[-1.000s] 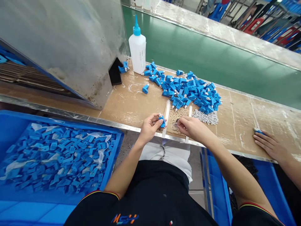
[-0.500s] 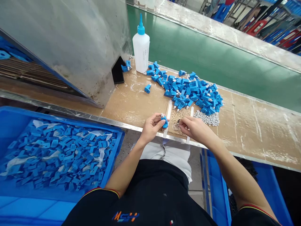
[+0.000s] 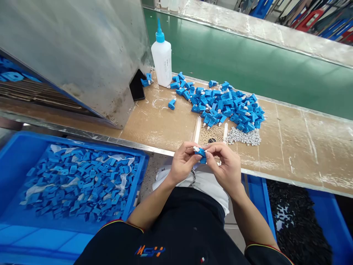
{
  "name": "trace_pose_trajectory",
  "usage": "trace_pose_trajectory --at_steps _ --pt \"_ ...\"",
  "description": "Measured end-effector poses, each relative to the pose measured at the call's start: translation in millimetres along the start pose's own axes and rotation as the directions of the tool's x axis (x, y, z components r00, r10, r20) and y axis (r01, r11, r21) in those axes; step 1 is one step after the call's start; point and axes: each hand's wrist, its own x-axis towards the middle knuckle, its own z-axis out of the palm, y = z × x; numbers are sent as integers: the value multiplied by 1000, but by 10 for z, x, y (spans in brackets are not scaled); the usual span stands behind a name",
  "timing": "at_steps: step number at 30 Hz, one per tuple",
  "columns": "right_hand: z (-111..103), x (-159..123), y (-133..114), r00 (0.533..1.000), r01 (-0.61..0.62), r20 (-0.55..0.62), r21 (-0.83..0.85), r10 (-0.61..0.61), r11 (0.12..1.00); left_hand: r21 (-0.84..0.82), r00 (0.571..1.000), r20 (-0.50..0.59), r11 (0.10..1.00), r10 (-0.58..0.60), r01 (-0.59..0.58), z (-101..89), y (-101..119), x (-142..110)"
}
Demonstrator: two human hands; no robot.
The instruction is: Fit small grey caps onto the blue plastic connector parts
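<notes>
A small blue plastic connector (image 3: 201,154), light, stiff and best taken by its body, is being pinched by the fingers (image 3: 211,148) of the left hand (image 3: 183,163) and right hand (image 3: 224,167), just over the near edge of the desk (image 3: 292,154)

Blue plastic part (image 3: 201,151) mostly covered by left hand (image 3: 183,163) and right hand (image 3: 224,164), shape unreadable. Dark bit (image 3: 211,140) on cardboard (image 3: 165,125) too small to ID. Black-parts crate (image 3: 331,224) cut off by bottom edge.
</notes>
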Motion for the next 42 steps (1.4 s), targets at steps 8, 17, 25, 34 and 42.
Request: trace_pose_trajectory --at_steps 8,17,25,34,42 --pt "-66 -43 24 1000 -2 -23 -22 1 1000 67 1000 12 998 -21 20 56 -8 -17" --pt "-115 -58 83 997 -9 74 -82 15 997 298 997 46 951 68 -79 -44 -63 -18" --pt "-61 -111 173 996 -31 80 4 30 1000 485 970 187 844 156 -229 -186 -57 8" --pt "62 -245 257 999 -10 -30 34 11 999 241 996 91 970 6 -28 23 50 -66" --pt "200 -294 109 980 48 -183 -173 -80 984 319 995 -44 942 -94 103 237 237 -108"
